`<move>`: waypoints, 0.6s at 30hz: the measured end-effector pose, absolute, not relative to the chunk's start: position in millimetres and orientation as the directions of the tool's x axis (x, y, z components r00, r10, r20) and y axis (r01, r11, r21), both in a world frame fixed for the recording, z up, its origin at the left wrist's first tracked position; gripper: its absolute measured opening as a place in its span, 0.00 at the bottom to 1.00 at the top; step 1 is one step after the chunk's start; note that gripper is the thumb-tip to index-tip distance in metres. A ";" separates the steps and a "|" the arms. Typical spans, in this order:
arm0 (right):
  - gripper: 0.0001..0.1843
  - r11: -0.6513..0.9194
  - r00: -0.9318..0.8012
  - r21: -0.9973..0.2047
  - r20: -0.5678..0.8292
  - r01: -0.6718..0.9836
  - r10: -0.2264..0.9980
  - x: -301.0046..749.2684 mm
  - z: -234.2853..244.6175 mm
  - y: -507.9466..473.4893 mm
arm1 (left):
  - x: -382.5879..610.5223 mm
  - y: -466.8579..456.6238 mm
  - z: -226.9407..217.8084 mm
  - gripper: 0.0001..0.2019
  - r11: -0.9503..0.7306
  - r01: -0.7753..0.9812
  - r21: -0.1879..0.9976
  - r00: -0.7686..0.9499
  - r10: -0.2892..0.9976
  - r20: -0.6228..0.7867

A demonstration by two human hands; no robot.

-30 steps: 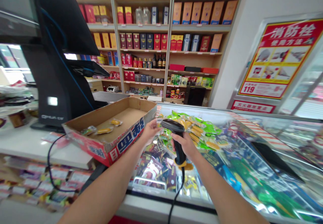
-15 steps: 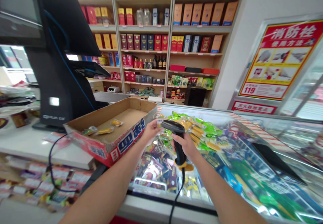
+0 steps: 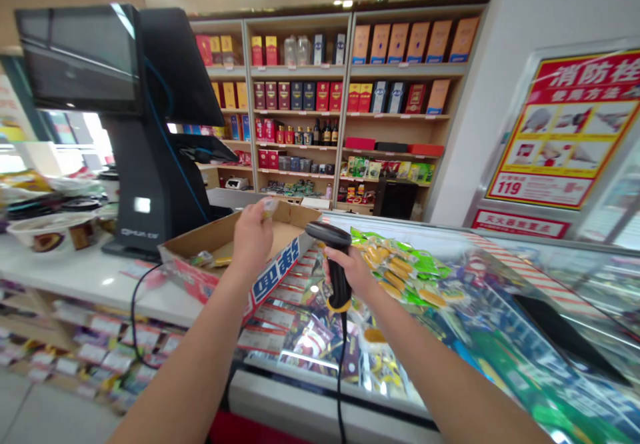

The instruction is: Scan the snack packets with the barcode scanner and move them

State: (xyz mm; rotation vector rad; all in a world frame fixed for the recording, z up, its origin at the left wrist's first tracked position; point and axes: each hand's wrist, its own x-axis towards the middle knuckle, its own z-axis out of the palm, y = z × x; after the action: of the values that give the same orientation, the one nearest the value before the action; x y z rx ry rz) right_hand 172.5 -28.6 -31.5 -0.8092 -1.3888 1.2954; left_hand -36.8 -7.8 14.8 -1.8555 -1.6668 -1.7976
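Observation:
My right hand (image 3: 353, 272) grips the handle of a black barcode scanner (image 3: 332, 251) with an orange ring, held upright over the glass lid of a chest freezer (image 3: 465, 337). Its cable hangs down toward the freezer's front edge. My left hand (image 3: 253, 235) is raised over a shallow cardboard box (image 3: 273, 272) and pinches a small snack packet (image 3: 270, 205) between its fingertips. A few small wrapped packets (image 3: 203, 258) lie inside the box at its left end. A heap of green and yellow packets (image 3: 400, 267) lies on the freezer lid just right of the scanner.
A black checkout terminal (image 3: 150, 137) with two screens stands on the white counter (image 3: 85, 277) left of the box. Bowls and packaged goods (image 3: 45, 224) sit at the counter's far left. Shelves of boxed goods and bottles (image 3: 320, 97) line the back wall. A red fire-hydrant poster (image 3: 560, 131) hangs at right.
My left hand has moved left and up from beside the scanner head to over the cardboard box, carrying the small packet. The view has shifted right and down; the scanner stays in my right hand.

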 end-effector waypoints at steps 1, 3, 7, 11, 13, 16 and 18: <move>0.16 0.201 -0.262 -0.965 0.240 -0.166 0.935 164.1 -29.2 -27.4 | -46.0 -10.0 16.9 0.25 -0.349 0.740 0.575 -0.291 0.605 0.742; 0.16 0.219 -0.296 -0.963 0.257 -0.157 0.920 148.0 -26.5 -25.6 | -59.2 -12.6 18.7 0.30 -0.218 0.790 0.572 -0.349 0.608 0.713; 0.17 0.220 -0.340 -0.964 0.258 -0.147 0.904 128.8 -26.2 -26.9 | -64.2 -12.8 17.6 0.36 -0.069 0.813 0.578 -0.422 0.613 0.668; 0.17 0.192 -0.299 -0.971 0.228 -0.143 0.927 136.6 -31.0 -27.8 | -47.6 -8.6 9.3 0.33 -0.240 0.824 0.514 -0.281 0.614 0.738; 0.17 0.176 -0.251 -0.972 0.211 -0.155 0.945 149.8 -34.9 -25.8 | -31.1 -6.2 2.0 0.32 -0.343 0.803 0.488 -0.193 0.624 0.757; 0.18 0.161 -0.162 -0.971 0.191 -0.179 0.968 176.8 -41.7 -21.7 | 2.8 -1.3 -12.0 0.31 -0.469 0.751 0.465 -0.067 0.646 0.760; 0.17 0.164 -0.090 -0.970 0.182 -0.178 0.979 196.3 -46.9 -20.0 | 27.1 5.7 -23.1 0.29 -0.557 0.701 0.446 0.059 0.668 0.741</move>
State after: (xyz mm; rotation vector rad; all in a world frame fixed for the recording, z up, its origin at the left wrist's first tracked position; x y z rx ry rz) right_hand 196.3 -20.0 -46.9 -0.9049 -1.2350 1.2304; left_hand 27.1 5.7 -23.1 -2.2627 -1.4628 -1.5521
